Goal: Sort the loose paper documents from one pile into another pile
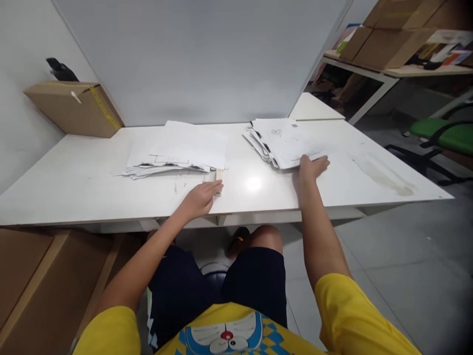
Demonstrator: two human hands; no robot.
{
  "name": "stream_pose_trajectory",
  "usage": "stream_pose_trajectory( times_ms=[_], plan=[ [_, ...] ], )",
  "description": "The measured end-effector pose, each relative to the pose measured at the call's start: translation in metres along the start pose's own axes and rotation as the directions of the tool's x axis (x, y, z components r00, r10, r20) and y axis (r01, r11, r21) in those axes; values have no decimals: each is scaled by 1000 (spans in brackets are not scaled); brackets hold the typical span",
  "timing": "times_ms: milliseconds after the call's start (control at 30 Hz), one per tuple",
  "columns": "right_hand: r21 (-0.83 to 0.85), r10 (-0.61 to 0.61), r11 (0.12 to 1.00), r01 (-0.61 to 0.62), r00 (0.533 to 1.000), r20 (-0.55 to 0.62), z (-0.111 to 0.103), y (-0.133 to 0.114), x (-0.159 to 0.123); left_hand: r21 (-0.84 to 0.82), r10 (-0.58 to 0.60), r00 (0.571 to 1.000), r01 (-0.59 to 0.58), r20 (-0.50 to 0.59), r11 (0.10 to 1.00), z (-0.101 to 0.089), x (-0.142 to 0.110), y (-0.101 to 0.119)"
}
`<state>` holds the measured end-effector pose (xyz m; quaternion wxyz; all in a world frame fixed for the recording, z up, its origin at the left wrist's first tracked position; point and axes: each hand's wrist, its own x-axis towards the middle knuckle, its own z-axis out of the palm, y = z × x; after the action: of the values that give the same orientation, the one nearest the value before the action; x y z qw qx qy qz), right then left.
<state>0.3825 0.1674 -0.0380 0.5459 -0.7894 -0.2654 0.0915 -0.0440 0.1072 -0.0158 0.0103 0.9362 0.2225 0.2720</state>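
Two stacks of white printed paper lie on a white table [74,187]. My right hand [312,166] rests with fingers stretched flat on the near edge of the right stack [284,140]. My left hand [201,197] lies on the table in front of the left stack [177,150], fingers curled round a small pale wooden-handled tool [219,181] with a metal end. The tool's far tip touches the left stack's front edge.
A taped cardboard box [76,108] with a black object on top stands at the table's far left. A white partition [199,59] backs the table. Cardboard boxes [40,281] sit on the floor at left. A green chair [443,135] and shelves with boxes are at right.
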Motion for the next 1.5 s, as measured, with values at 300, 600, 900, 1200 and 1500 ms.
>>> stream_pose_trajectory(
  times_ms=[300, 600, 900, 1200, 1500],
  plan=[
    [-362, 115, 927, -94, 993, 36, 14, -8, 16, -25, -83, 995, 85, 49, 996, -1, -5, 8],
    [-312, 18, 950, -27, 999, -33, 13, 21, 35, 111, -301, 953, 298, 15, 948, -36, -18, -64],
    [-231, -258, 952, 200, 931, -257, 19, 57, 59, 327, -418, 891, 455, -178, 829, -28, -35, -96],
    [-113, -756, 646, 755, 653, 41, 31, -8, -26, 283, -500, 844, 536, -192, 795, -26, -27, -91],
    [201, -453, 505, 839, 59, 890, 124, -69, -109, 214, -704, 666, 746, -246, 631, -26, -27, -92]
  ],
)
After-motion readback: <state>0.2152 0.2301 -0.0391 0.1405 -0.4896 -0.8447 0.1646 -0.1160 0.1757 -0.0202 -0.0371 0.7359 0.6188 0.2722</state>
